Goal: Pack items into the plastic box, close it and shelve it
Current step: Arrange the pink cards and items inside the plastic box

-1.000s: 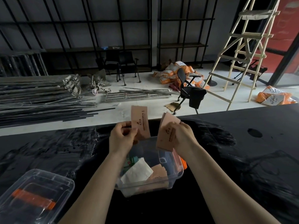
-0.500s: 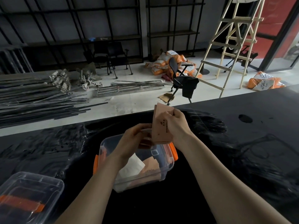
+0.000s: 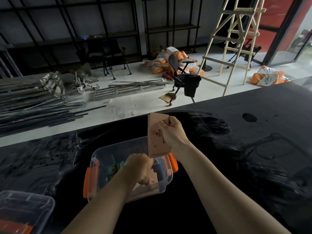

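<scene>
A clear plastic box (image 3: 99, 157) with orange side latches stands open on the black table (image 3: 236, 166). Inside it lie tan paper packets (image 3: 154, 177) and a green item (image 3: 115, 168). My left hand (image 3: 140, 168) is down inside the box, fingers curled on a tan packet there. My right hand (image 3: 172, 130) is raised above the box's far right corner and pinches a small stack of tan packets (image 3: 156, 137), held upright.
The box's clear lid (image 3: 25, 210) with an orange strip lies at the table's near left corner. Beyond the table's far edge are metal bars, an office chair (image 3: 184, 78), a wooden ladder (image 3: 236, 39), orange sacks and black shelving (image 3: 101, 31).
My left hand went from holding a packet up beside the right hand down into the box with it. My right hand stayed raised with its stack. The view tilted down.
</scene>
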The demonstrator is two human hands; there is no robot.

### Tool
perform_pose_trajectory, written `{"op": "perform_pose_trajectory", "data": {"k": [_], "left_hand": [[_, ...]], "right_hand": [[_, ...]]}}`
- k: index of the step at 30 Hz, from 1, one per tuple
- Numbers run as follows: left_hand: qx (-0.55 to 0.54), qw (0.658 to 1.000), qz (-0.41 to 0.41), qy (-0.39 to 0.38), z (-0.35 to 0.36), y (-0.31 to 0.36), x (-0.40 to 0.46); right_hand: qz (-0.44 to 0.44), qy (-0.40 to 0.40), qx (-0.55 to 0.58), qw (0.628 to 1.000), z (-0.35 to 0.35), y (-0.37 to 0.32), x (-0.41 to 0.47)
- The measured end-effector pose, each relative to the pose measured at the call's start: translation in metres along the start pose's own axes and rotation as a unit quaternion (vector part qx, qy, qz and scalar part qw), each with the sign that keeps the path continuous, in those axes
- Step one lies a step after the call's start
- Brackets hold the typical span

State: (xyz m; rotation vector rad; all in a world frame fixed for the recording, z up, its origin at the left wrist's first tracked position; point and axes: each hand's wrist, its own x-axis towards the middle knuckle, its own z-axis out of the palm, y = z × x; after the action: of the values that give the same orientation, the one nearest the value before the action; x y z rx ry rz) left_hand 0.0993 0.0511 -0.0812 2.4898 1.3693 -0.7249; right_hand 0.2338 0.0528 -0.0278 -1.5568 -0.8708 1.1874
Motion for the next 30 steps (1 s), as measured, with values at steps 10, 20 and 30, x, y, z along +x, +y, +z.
{"op": "perform_pose_trajectory", "data": {"k": [10,20,30], "left_hand": [[-0.474,0.849,-0.004,0.233,-0.052,-0.072,-0.036],[-0.656,0.660,-0.063,0.360,-0.064,-0.075,-0.054],[-0.822,0.501,-0.052,0.267,-0.071,-0.045,-0.052]], "right_hand": [[0.081,0.062,0.150,0.983,-0.004,-0.016,0.011],[-0.009,-0.087,0.039,0.995,0.033,-0.045,-0.019],[-0.109,-0.125,-0.089,0.982,0.066,-0.030,-0.026]]}}
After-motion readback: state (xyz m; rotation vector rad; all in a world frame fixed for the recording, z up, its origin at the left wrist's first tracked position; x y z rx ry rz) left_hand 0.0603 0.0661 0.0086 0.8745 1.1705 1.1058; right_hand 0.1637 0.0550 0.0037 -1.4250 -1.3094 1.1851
